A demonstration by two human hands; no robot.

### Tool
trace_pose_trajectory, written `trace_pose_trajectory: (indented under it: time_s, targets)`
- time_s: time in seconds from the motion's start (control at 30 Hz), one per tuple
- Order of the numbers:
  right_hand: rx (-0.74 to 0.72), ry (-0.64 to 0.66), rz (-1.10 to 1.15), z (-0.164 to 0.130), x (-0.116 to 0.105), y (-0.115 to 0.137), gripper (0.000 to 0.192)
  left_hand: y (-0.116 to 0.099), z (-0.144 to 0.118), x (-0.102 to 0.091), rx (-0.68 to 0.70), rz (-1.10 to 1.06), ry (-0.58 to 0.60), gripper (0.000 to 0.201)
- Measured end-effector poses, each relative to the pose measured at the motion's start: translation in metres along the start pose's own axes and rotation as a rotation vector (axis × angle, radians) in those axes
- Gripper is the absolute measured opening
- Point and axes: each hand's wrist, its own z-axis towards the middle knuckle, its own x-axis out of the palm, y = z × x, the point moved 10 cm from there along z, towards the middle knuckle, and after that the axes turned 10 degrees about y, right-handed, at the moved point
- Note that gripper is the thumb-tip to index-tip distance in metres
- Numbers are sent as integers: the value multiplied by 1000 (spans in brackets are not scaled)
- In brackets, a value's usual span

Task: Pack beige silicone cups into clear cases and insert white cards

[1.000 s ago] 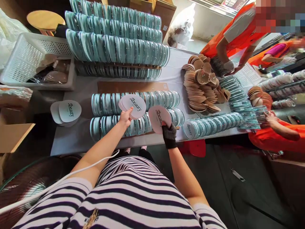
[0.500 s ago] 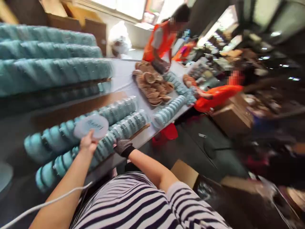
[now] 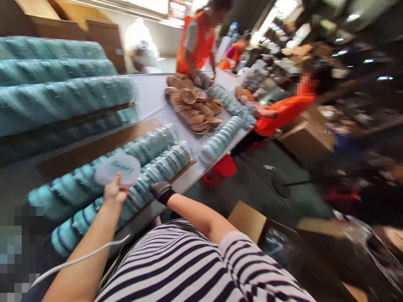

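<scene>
My left hand is closed on the near edge of a round, pale translucent lid with dark lettering, thumb on top. The lid is held over two rows of blue round containers set on edge: a far row and a near row. My right hand wears a dark knitted glove with bare fingertips or short fingers, which I cannot make out. It rests against the front side of the near row, and its fingers are blurred and partly hidden.
Stacked rows of blue containers stand at the left. Brown round pieces are heaped on the white table. Two people in orange work along it, another farther back. A red stool and open cardboard box stand right of the table.
The view has shifted slightly, so the table and people sit farther left. My left hand still holds the lid over the rows, and my right hand stays by the near row.
</scene>
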Motion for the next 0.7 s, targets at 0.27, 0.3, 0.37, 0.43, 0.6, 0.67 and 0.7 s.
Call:
trace_pose_trajectory:
  time_s: [0.27,0.3,0.37,0.43,0.6,0.67,0.7]
  targets:
    - [-85,562,479,8,39,-17,18,-7,10,-16,105,-224,-55,27]
    - [-32,548,487,11,33,-21,18,-7,11,-16,110,-232,-50,28]
    - [51,402,410,23,4,-24,20,-6,9,-15,115,-238,-29,30]
    - [40,147,353,36,-43,-15,26,-5,7,-14,128,-224,0,30]
    - [-167,-219,131,37,-109,37,48,-3,-1,-8,168,-150,104,32]
    - [-266,-255,35,26,-99,60,52,-3,-4,-13,213,-131,105,36]
    - [-316,-274,19,19,-91,70,52,-3,-6,-16,235,-120,110,37]
